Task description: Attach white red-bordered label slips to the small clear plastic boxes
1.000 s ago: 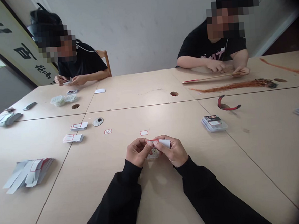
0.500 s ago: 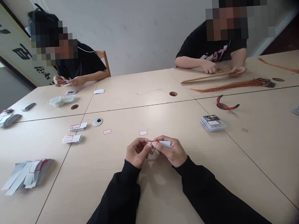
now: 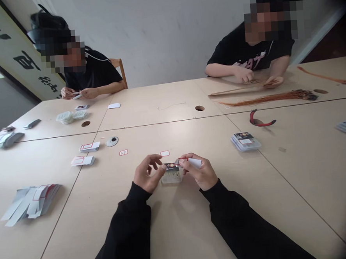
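My right hand (image 3: 203,172) pinches a white sticker strip with a red border (image 3: 195,163) between thumb and fingers. A small clear plastic box with a dark printed card (image 3: 171,176) lies on the table between my hands. To its left is my left hand (image 3: 148,173), thumb and fingers apart with nothing visible between them. Its thumb tip is at the box's upper left corner; whether it touches, I cannot tell. Just beyond the box lies a loose white label with a red edge (image 3: 165,153), and further left another label bearing handwriting (image 3: 123,152).
Stacks of label strips (image 3: 83,160) and a fanned pile (image 3: 31,204) lie left. A white roll (image 3: 112,141) is behind them. Stacked plastic boxes (image 3: 245,142) and red-handled pliers (image 3: 262,121) sit right. Two people (image 3: 93,72) (image 3: 250,58) work across the table.
My hands have come apart, the left moving left and opening. The strip stays in my right hand. The plastic box between my hands is now more exposed.
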Demonstrator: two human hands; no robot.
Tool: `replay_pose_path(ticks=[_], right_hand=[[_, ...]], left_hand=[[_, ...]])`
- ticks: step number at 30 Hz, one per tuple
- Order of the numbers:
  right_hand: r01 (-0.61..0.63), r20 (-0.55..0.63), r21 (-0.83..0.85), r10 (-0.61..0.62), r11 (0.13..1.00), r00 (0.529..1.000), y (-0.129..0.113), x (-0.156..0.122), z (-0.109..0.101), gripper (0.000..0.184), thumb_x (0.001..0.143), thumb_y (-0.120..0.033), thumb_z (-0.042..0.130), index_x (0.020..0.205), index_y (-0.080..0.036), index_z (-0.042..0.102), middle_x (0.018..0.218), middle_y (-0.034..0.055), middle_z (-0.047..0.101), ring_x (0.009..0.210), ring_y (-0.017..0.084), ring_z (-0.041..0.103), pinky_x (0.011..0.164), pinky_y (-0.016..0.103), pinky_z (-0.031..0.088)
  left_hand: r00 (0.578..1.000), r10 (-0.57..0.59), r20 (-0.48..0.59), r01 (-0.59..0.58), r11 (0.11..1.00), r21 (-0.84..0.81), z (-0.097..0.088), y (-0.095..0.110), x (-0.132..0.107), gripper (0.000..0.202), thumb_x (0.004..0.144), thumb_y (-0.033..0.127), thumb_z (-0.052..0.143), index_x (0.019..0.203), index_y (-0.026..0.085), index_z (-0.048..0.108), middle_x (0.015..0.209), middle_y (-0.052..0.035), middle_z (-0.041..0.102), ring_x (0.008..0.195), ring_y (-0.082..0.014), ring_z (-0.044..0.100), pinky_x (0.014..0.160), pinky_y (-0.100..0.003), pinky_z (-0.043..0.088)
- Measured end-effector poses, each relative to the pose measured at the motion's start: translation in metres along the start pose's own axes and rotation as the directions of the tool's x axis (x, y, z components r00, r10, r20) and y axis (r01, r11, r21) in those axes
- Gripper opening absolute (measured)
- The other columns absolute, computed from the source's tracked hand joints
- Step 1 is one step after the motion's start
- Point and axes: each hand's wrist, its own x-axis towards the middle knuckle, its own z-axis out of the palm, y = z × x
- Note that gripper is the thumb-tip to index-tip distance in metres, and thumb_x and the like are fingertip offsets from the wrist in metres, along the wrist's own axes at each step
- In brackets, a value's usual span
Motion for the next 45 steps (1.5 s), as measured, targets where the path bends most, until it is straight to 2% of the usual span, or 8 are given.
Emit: replay_pose_path(ticks=[5,9,12,15,20,32,38,45], right_hand=[[-0.003,-0.108,0.062,0.01,0.998,0.994,0.001,0.002,-0.001,0.033,0.071,-0.048,0.07,0.078,-0.016,0.063,0.08,0.0068,0.068,0.063,0.015,0.059,0.058,0.029,0.053],[-0.042,-0.104,0.176,0.061,0.984,0.993,0.001,0.002,0.0,0.034,0.069,-0.047,0.072,0.08,-0.016,0.06,0.078,0.006,0.067,0.067,0.017,0.061,0.049,0.026,0.051],[-0.062,-0.086,0.213,0.082,0.975,0.993,0.002,0.002,0.0,0.034,0.068,-0.044,0.073,0.081,-0.015,0.06,0.071,0.004,0.064,0.06,0.014,0.057,0.045,0.024,0.049],[-0.05,-0.092,0.207,0.071,0.977,0.993,0.004,0.003,0.0,0.032,0.068,-0.041,0.074,0.082,-0.015,0.063,0.068,0.0035,0.064,0.056,0.012,0.054,0.046,0.024,0.048],[-0.006,-0.135,0.18,0.031,0.984,0.99,0.006,0.003,0.001,0.033,0.067,-0.042,0.074,0.083,-0.014,0.064,0.062,0.0013,0.062,0.049,0.011,0.053,0.045,0.025,0.047],[0.005,-0.167,0.236,0.035,0.972,0.985,0.003,0.002,0.002,0.028,0.067,-0.038,0.074,0.081,-0.016,0.064,0.067,0.0023,0.065,0.054,0.012,0.054,0.047,0.026,0.048],[0.155,-0.225,0.224,-0.104,0.962,0.969,0.004,0.001,-0.001,0.024,0.072,-0.036,0.072,0.082,-0.017,0.062,0.069,0.0021,0.065,0.062,0.016,0.062,0.068,0.036,0.053],[0.158,-0.086,0.231,-0.141,0.96,0.986,0.005,-0.003,0.003,0.022,0.075,-0.038,0.069,0.082,-0.019,0.06,0.065,0.0017,0.065,0.061,0.017,0.061,0.064,0.035,0.051]], left_hand=[[0.962,0.122,0.244,-0.224,0.864,0.451,-0.018,-0.012,-0.002,0.061,0.067,0.046,0.071,0.12,0.021,0.054,0.116,-0.0116,0.056,0.108,-0.0301,0.047,0.092,-0.047,0.04],[0.96,0.075,0.27,-0.218,0.805,0.552,-0.01,-0.014,-0.003,0.066,0.057,0.046,0.078,0.114,0.021,0.056,0.121,-0.012,0.053,0.112,-0.0347,0.044,0.096,-0.054,0.035],[0.978,0.101,0.181,-0.17,0.89,0.423,-0.004,-0.012,-0.002,0.06,0.057,0.036,0.078,0.108,0.02,0.052,0.111,-0.0112,0.058,0.104,-0.0306,0.05,0.089,-0.048,0.042],[0.991,-0.027,0.132,0.03,0.999,-0.02,0.005,-0.006,-0.002,0.061,0.066,0.029,0.073,0.115,0.023,0.037,0.098,-0.0079,0.064,0.081,-0.0207,0.06,0.069,-0.035,0.049],[0.948,-0.242,0.206,0.316,0.785,-0.533,0.021,0.005,-0.005,0.073,0.064,0.026,0.077,0.119,0.024,0.03,0.092,-0.0063,0.067,0.069,-0.0171,0.064,0.059,-0.035,0.058],[0.917,-0.378,0.124,0.374,0.712,-0.594,0.023,0.009,-0.002,0.057,0.068,0.04,0.076,0.106,0.022,0.037,0.083,-0.0033,0.069,0.069,-0.0191,0.068,0.059,-0.037,0.06],[0.914,-0.376,0.153,0.386,0.688,-0.615,0.023,0.007,-0.002,0.054,0.069,0.039,0.074,0.107,0.022,0.039,0.08,-0.0007,0.066,0.07,-0.0201,0.068,0.058,-0.036,0.06],[0.921,-0.336,0.195,0.384,0.711,-0.589,0.029,0.01,-0.006,0.05,0.072,0.044,0.071,0.105,0.021,0.041,0.081,-0.0028,0.067,0.062,-0.0138,0.064,0.055,-0.031,0.059]])
